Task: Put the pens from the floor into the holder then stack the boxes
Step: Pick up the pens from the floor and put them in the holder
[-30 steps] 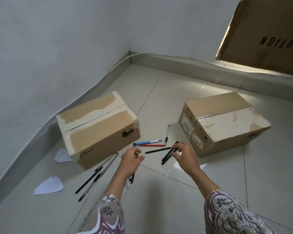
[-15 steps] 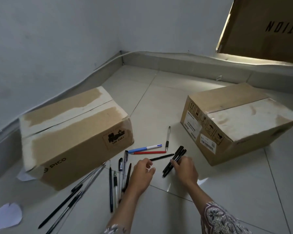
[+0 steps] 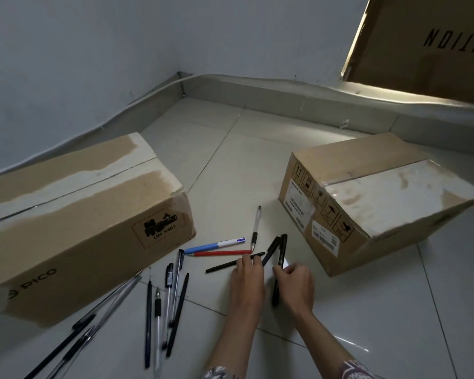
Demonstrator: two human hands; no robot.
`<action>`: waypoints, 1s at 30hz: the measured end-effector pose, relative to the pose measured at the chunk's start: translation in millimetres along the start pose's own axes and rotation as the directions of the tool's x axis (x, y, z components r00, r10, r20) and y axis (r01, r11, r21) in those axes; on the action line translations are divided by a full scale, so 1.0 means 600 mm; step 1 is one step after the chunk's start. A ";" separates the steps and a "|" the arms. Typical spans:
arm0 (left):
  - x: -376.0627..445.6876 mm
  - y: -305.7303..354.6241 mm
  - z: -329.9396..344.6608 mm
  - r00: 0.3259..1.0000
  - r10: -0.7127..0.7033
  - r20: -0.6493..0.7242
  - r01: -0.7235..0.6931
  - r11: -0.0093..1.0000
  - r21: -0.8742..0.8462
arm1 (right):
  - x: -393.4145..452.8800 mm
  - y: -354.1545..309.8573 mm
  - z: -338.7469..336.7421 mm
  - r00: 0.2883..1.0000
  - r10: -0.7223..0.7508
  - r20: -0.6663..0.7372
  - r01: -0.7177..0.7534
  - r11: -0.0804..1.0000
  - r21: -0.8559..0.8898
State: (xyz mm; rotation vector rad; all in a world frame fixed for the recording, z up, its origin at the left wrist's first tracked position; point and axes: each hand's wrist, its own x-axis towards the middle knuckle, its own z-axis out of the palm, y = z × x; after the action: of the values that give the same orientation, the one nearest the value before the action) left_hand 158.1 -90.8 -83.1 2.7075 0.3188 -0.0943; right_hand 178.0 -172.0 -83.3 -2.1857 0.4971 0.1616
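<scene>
Both hands work low over the tiled floor between two cardboard boxes. The left hand lies palm down, its fingertips pressed onto a thin black pen that lies flat on the tile; whether the grip has closed around it or only rests on it I cannot tell. The right hand is curled, its grip pinching a black marker whose capped end points away from the person and whose lower end shows below the hand. A second black marker lies between the two hands, close beside the held one and angled toward the left fingertips.

Just beyond the left grip lie a red pen and a blue-and-white pen, nearly parallel, and a clear pen with a black grip section running away from them. To the left of the left hand, near the wrist and forearm, a loose cluster of dark and clear pens lies scattered, some reaching under the edge of the large box marked PICO. The smaller box, bearing shipping labels, sits just past the right grip. A bit of white paper shows by the right knuckles. No holder is in view. Patterned sleeves show at the bottom edge.
</scene>
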 end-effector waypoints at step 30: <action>-0.031 -0.094 -0.090 0.918 -0.334 0.212 0.302 0.247 -0.921 | -0.069 -0.094 0.017 0.647 -0.369 0.668 0.223 0.928 0.297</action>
State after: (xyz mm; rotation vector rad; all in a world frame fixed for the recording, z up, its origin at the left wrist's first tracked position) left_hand 128.0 -22.6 -53.9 1.3837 0.6827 0.0253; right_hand 164.0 -120.8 -36.6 -1.7868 -0.2948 0.7262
